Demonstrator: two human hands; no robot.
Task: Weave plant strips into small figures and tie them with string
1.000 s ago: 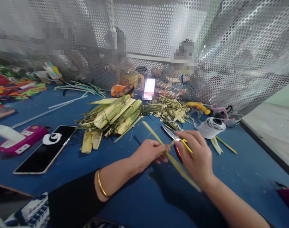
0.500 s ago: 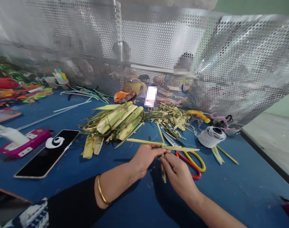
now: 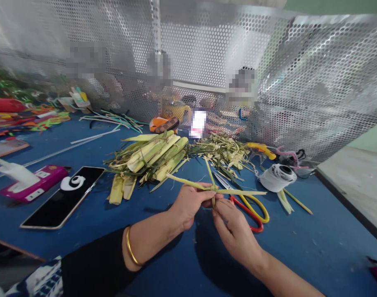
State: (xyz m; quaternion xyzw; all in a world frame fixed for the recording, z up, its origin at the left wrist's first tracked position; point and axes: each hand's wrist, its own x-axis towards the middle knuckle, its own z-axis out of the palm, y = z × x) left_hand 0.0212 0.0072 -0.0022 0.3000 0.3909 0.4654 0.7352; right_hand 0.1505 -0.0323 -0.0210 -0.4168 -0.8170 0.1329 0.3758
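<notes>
Blue tabletop [image 3: 163, 247] fills the view, fenced at the far side by perforated metal screens [image 3: 300, 82]. Nearest, at six o'clock, the left hand [image 3: 190, 202], a gold bangle [image 3: 129, 249] on its wrist, pinches two crossed leaf strips [image 3: 238, 192] where they meet; its grip is narrow, thumb over the crossing so the strips seem kept from sliding apart. The right hand [image 3: 233, 225] comes up from five o'clock, its fingertips closed on the short lower end of the upright strip just under that crossing, apparently steadying it. The cross hangs a little above the tabletop, one strip running nine to three, the other toward twelve.

Just beyond, at two o'clock of the hands, scissors [image 3: 253, 210] with red and yellow handles lie flat within easy reach. Farther toward three sits a spool of white thread [image 3: 276, 176]. At nine o'clock a dark phone [image 3: 64, 196] and a pink case [image 3: 34, 187] lie aside. At twelve, a heap of green stalks [image 3: 154, 154] and pale trimmings [image 3: 225, 150] are piled, likely stock and offcuts
</notes>
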